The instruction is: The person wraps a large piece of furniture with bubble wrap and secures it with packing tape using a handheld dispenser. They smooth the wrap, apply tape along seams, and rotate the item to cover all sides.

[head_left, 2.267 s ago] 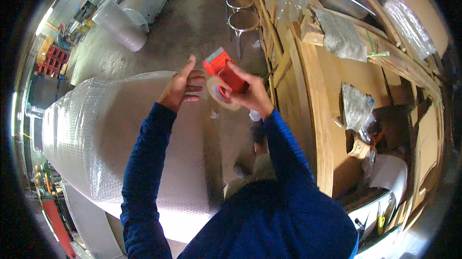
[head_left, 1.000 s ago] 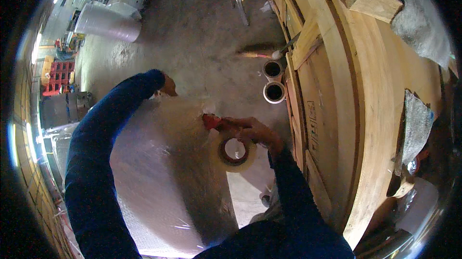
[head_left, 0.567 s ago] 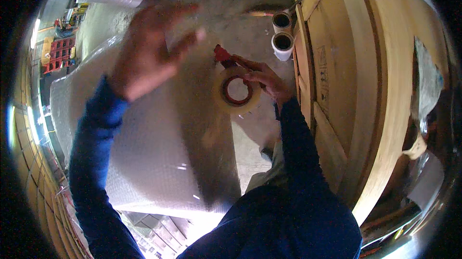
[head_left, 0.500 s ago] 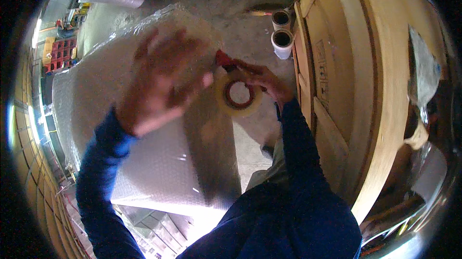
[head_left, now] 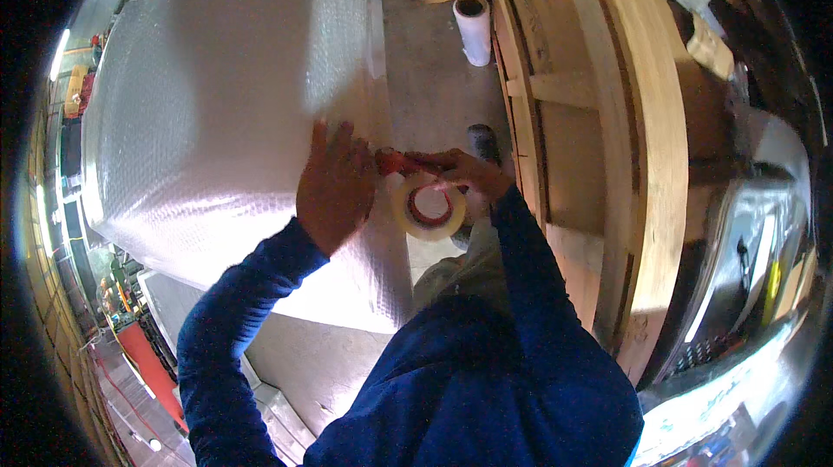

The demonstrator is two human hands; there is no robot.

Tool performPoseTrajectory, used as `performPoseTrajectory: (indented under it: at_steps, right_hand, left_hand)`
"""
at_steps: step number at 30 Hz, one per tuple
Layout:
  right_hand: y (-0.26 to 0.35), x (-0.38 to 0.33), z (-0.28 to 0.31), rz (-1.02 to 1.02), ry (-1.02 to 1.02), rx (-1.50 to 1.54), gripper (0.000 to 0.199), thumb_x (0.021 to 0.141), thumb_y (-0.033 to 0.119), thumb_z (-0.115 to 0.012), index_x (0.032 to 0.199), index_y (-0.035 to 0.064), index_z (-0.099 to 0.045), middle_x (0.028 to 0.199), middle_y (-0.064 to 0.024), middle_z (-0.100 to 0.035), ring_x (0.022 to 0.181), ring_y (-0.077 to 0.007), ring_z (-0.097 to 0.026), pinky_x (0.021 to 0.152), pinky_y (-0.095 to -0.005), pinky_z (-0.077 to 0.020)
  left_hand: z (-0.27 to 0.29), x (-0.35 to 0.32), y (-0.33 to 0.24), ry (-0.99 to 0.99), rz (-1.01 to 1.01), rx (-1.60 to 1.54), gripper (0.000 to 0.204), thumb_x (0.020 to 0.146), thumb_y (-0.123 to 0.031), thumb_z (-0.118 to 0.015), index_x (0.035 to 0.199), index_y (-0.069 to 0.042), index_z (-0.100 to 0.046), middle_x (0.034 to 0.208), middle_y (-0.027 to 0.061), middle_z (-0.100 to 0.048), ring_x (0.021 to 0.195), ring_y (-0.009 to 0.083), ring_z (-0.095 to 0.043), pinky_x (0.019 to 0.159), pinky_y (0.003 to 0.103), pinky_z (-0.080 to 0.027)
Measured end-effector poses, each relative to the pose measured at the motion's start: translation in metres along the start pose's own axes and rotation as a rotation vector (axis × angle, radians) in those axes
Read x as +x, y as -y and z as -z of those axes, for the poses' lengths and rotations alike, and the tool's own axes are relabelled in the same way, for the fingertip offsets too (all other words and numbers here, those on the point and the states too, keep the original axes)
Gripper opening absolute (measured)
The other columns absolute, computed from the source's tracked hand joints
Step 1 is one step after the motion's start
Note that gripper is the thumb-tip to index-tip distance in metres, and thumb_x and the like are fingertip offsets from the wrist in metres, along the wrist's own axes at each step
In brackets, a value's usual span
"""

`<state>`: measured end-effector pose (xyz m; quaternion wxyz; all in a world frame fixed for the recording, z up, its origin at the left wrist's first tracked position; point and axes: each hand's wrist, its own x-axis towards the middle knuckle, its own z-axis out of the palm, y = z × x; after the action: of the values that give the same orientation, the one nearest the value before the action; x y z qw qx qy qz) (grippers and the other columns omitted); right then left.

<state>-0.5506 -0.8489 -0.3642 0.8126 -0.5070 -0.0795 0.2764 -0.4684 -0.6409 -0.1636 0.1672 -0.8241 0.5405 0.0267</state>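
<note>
A tall block wrapped in bubble wrap [head_left: 247, 77] fills the space to the left and in front of me. My left hand [head_left: 337, 189] lies along its near right side, palm down with fingers stretched, and holds nothing. Just right of that, my right hand [head_left: 464, 172] grips a tape dispenser [head_left: 392, 162] with a red head, loaded with a wide roll of clear tape [head_left: 403, 211]. The dispenser's head is close to the wrap's edge, beside my left fingers; whether it touches the wrap I cannot tell.
A wooden crate [head_left: 564, 146] runs along my right side. Two white rolls of film [head_left: 475, 38] stand on the concrete floor by it, ahead of me. A red panel [head_left: 149, 372] shows at the lower left. Plastic-covered items [head_left: 737, 250] are at the far right.
My left hand has come down from above the wrap onto its right side, nearer my body. The dispenser has shifted slightly closer to me. The view has turned, too.
</note>
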Motion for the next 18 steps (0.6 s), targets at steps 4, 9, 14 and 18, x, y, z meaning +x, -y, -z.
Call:
performPoseTrajectory:
  at_steps: [4,9,14,18]
  right_hand:
    - [-0.006,-0.015,-0.017,0.084,0.043,-0.128,0.07,0.089,0.034,-0.068,0.153,0.0137,-0.049,0.144,-0.0038,-0.061,0.127,-0.0171,-0.055,0.11,-0.0324,-0.04]
    - [-0.039,-0.057,-0.055,0.064,0.148,-0.147,0.059,0.093,0.035,-0.067,0.146,0.0154,-0.053,0.14,-0.0039,-0.062,0.123,-0.0186,-0.057,0.106,-0.034,-0.0426]
    - [-0.055,-0.097,-0.09,-0.035,0.145,-0.141,0.054,0.089,0.036,-0.069,0.137,0.0146,-0.058,0.132,-0.0052,-0.065,0.117,-0.0205,-0.06,0.101,-0.0357,-0.0451]
    - [-0.036,-0.106,-0.085,-0.16,0.158,-0.297,0.05,0.086,0.036,-0.07,0.13,0.014,-0.063,0.126,-0.0064,-0.067,0.112,-0.0221,-0.062,0.097,-0.0371,-0.047]
  left_hand:
    - [-0.014,-0.001,0.01,-0.011,-0.053,0.096,0.041,0.086,-0.032,-0.061,0.111,-0.002,-0.073,0.122,0.0161,-0.067,0.137,0.0395,-0.049,0.121,0.066,-0.015]
    - [-0.004,0.005,0.01,0.194,-0.035,0.256,0.045,0.089,-0.034,-0.057,0.125,-0.011,-0.07,0.141,0.0142,-0.061,0.146,0.0348,-0.041,0.124,0.064,-0.006]
    - [-0.045,-0.003,-0.042,0.004,-0.147,0.253,0.044,0.082,-0.029,-0.061,0.114,-0.001,-0.071,0.131,0.0195,-0.064,0.134,0.0379,-0.051,0.122,0.063,-0.019]
    - [-0.096,-0.05,-0.096,0.181,-0.295,-0.137,0.051,0.07,-0.044,-0.068,0.108,-0.01,-0.074,0.124,0.0128,-0.067,0.123,0.0357,-0.058,0.118,0.059,-0.028]
